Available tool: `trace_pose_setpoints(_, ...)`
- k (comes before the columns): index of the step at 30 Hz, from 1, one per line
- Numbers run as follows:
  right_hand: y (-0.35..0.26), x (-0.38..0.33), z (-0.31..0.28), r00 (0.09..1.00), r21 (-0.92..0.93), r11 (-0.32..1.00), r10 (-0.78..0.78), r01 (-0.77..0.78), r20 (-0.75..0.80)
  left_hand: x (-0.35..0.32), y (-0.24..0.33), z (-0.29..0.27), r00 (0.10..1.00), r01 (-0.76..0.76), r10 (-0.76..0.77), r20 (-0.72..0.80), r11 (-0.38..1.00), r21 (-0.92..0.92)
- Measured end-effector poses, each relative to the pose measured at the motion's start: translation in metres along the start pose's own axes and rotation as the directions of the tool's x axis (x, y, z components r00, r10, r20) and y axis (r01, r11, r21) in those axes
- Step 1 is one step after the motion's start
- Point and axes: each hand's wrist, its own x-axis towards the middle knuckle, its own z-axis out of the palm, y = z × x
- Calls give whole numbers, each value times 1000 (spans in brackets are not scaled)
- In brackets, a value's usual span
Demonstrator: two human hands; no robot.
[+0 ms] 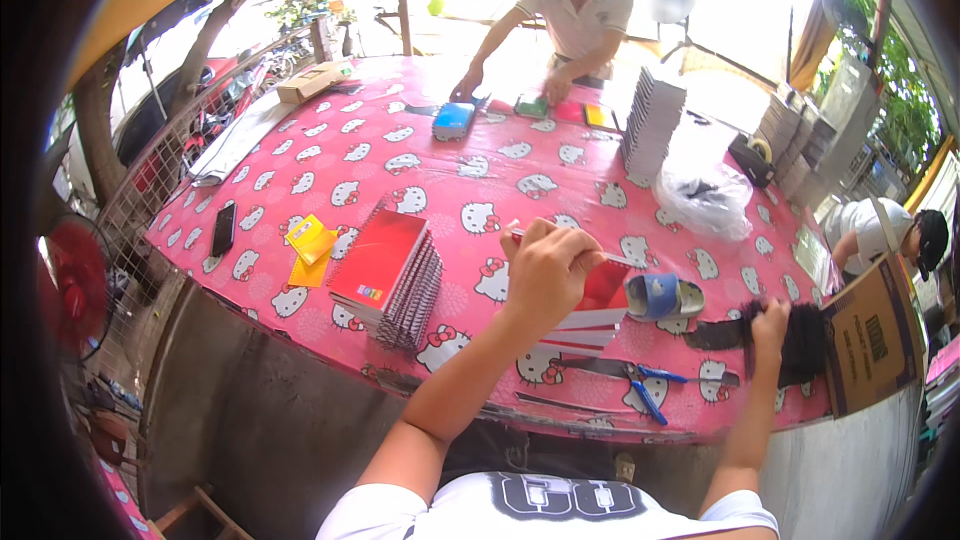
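Observation:
My left hand (545, 275) is closed at the top edge of a red notebook (603, 285), its fingers bent over that edge. White page blocks with red edges (580, 330) lie just below it. My right hand (770, 325) pinches into a dark bundle of thin black strands (800, 340), perhaps binding coils; motion blurs it. Between the hands sits a blue slide sandal (655, 297). Blue-handled pliers (650, 395) lie near the table's front edge. Left of my left hand stands a stack of red spiral notebooks (385, 275).
Yellow notepads (310, 248) and a phone (223, 230) lie on the left. Across the pink table (450, 195), a person (580, 20) handles small notebooks near a blue stack (454, 120). A tall notebook stack (655, 125), plastic bag (705, 202) and cardboard box (868, 340) occupy the right.

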Motion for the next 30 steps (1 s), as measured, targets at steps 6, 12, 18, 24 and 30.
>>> trace_pose_setpoints(6,-182,-58,-75,899,828,455,-420,329,-126,1,6,-10,1000,1,-1,6,998,60)
trace_pose_setpoints(12,-219,-58,-78,866,757,484,-454,439,-212,1,2,-5,999,21,-21,39,1000,-4)
trace_pose_setpoints(18,-222,-41,-80,822,867,397,-568,300,-24,1,7,-6,998,54,-54,40,998,18)
trace_pose_setpoints(24,-222,-26,-80,741,914,370,-658,166,132,-1,9,-3,997,76,-76,14,997,26)
trace_pose_setpoints(30,-222,-24,-85,749,857,430,-657,283,82,-2,9,-4,997,73,-73,1,997,27)
